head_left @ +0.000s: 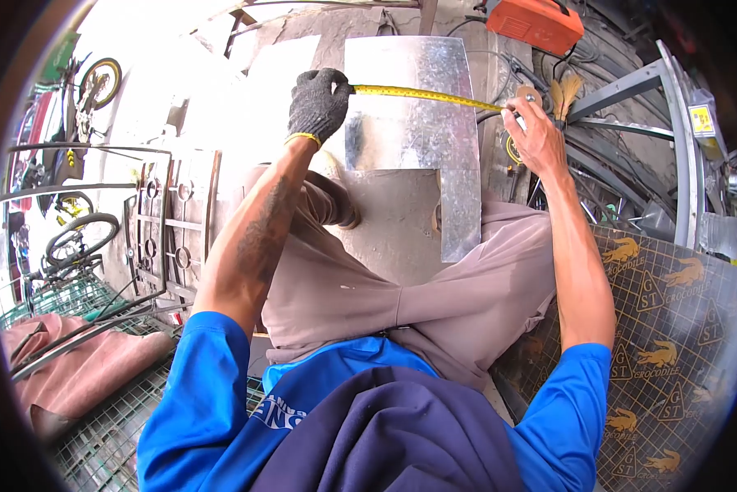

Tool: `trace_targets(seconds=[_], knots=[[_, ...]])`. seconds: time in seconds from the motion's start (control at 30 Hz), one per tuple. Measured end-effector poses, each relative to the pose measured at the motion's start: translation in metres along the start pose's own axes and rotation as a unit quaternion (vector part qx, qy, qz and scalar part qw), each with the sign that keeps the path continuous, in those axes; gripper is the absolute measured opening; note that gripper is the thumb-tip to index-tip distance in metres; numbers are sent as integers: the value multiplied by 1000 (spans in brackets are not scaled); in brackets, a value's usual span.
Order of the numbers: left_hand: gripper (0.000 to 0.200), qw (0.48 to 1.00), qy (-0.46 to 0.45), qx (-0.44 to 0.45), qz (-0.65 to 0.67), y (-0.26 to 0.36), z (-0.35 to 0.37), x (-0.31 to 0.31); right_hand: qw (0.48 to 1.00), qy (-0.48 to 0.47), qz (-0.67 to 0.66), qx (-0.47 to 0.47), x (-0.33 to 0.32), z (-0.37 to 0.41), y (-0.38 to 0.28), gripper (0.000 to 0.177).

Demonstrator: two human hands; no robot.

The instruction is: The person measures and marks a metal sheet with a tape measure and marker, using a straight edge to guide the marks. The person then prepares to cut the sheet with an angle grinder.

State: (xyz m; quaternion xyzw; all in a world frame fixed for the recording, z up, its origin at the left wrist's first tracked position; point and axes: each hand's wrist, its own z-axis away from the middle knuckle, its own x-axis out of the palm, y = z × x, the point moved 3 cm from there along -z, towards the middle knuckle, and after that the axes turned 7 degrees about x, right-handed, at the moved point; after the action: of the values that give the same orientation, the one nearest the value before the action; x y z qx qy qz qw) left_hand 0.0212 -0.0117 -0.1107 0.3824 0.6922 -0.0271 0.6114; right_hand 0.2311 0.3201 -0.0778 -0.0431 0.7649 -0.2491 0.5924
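Observation:
A yellow measuring tape is pulled out between my two hands, across the upper part of a shiny sheet of metal. My left hand, in a dark knitted glove with a yellow cuff, is closed around the tape's left end. My bare right hand pinches the other end, just beyond the sheet's right edge. I cannot make out which hand has the tape's case. The sheet lies low in front of me, and a narrow strip of it reaches down toward my right knee.
An orange machine with cables stands at the upper right. A grey metal frame and a brush are to the right. Printed board lies at my right side. Metal grilles, bicycles and a reddish cloth are on the left.

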Motion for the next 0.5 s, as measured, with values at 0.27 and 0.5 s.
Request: trace_targets(seconds=[0.27,0.5], knots=[[75,981,-55,184,-33,77,-13,66,995,-64,-82,10,36,-87,42,27],[84,982,-52,173,-54,77,-35,84,989,-62,-124,43,67,-134,63,31]])
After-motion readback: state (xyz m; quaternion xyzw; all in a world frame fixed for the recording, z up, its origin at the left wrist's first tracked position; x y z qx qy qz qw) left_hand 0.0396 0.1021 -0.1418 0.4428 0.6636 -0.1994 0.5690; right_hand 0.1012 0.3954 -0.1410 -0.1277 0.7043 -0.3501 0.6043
